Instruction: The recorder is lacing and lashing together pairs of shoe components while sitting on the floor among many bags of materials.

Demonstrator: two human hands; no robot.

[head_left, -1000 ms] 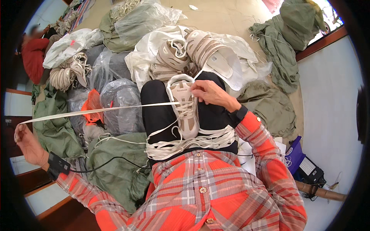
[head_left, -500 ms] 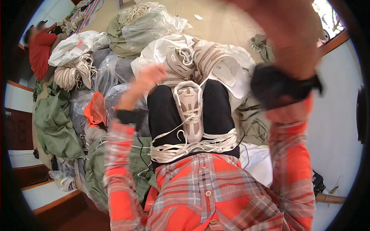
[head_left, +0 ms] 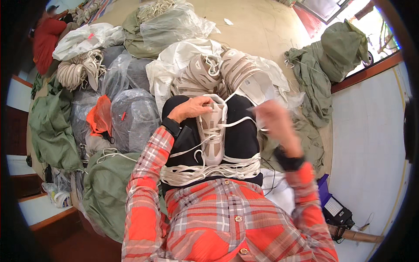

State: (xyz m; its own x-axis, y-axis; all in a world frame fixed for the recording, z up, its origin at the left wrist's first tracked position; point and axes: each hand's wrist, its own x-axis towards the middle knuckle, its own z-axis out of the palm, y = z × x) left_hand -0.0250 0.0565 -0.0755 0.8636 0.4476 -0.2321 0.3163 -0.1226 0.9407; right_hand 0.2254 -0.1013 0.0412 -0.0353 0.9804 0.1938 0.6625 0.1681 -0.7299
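Observation:
A beige-and-white sneaker (head_left: 213, 144) stands between my thighs, toe toward me, with its white laces partly threaded. My left hand (head_left: 190, 109) closes on the sneaker's upper end by the tongue. To the right of the sneaker is my right hand (head_left: 278, 126), smeared by motion; its fingers do not show clearly. A loose white shoelace (head_left: 240, 119) runs from the sneaker toward that hand, and whether the hand holds it is unclear. A thick bundle of white laces (head_left: 209, 170) lies across my lap.
Beyond my knees, stacked beige sneakers (head_left: 203, 74) rest on white sacking. Plastic-wrapped grey bundles (head_left: 133, 118), an orange bag (head_left: 100, 117) and green sacks (head_left: 56, 133) lie to the left. More green cloth (head_left: 312, 83) is at the right wall. A person in red (head_left: 48, 39) sits far left.
My left hand has come down onto the sneaker. My right hand has dropped from high at the upper right to beside the sneaker, and a lace now extends out to the right.

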